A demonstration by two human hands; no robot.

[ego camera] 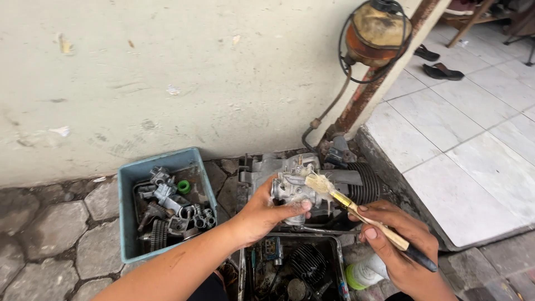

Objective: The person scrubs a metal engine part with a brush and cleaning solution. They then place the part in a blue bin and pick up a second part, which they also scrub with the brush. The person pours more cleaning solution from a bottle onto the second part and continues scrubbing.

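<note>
The left hand (262, 214) gripped a metal carburetor (291, 189); at three o'clock, the right hand (398, 245) clasped a paintbrush (356, 210) touching it.

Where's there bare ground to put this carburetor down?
Bare stone paving lies left of the blue bin, and white tiles lie right of the engine. The bin and black tray below both hands are crowded with parts.
</note>
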